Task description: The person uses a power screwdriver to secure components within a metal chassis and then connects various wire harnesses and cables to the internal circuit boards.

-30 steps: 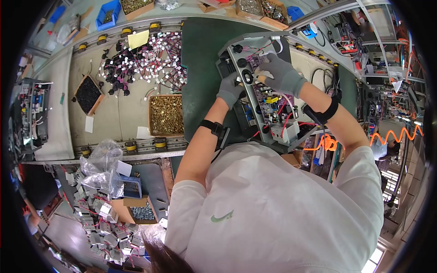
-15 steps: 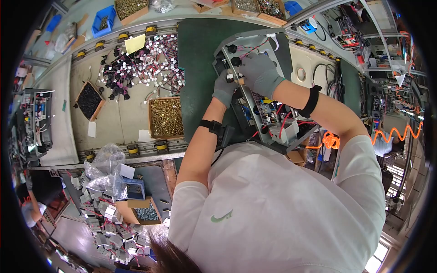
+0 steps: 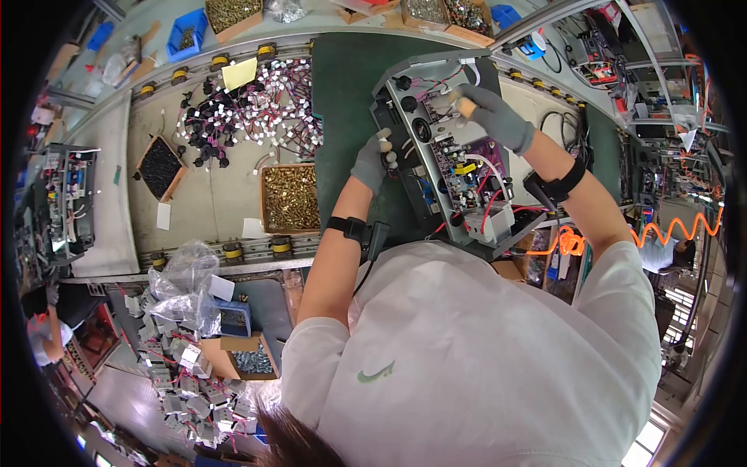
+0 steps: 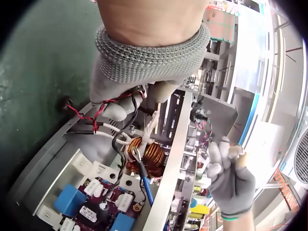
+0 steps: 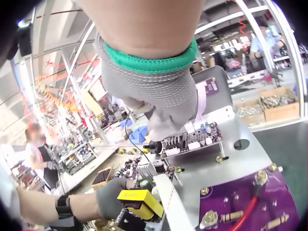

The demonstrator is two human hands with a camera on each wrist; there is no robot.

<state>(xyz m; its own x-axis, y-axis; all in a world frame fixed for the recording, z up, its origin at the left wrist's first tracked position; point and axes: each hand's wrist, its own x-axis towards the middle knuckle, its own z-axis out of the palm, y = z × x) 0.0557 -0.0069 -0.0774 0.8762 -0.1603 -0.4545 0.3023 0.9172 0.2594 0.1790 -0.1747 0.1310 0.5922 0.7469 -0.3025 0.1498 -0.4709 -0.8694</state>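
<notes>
An open grey metal chassis point(image 3: 424, 128) lies tilted on the green mat, with a purple circuit board point(image 3: 484, 152) inside. My gloved left hand point(image 3: 370, 163) is at its left side. In the left wrist view its curled fingers hold a thin red and black cable point(image 4: 98, 113), beside a copper coil point(image 4: 153, 156) and blue blocks point(image 4: 70, 199). My gloved right hand point(image 3: 502, 123) hovers over the chassis's upper right part, fingers loosely bent, nothing seen between them. In the right wrist view a small board with white connectors point(image 5: 192, 142) is below that hand.
Left of the mat lie a heap of wired connectors point(image 3: 257, 109), a box of brass parts point(image 3: 289, 198) and a box of black parts point(image 3: 160, 169). Grey wired blocks point(image 3: 191, 397) lie at lower left. An orange coiled hose point(image 3: 677, 233) hangs on the right.
My right hand went left to the chassis wall beside my left hand, then drew back right over the board. My left hand has shifted slightly left and down from the wall.
</notes>
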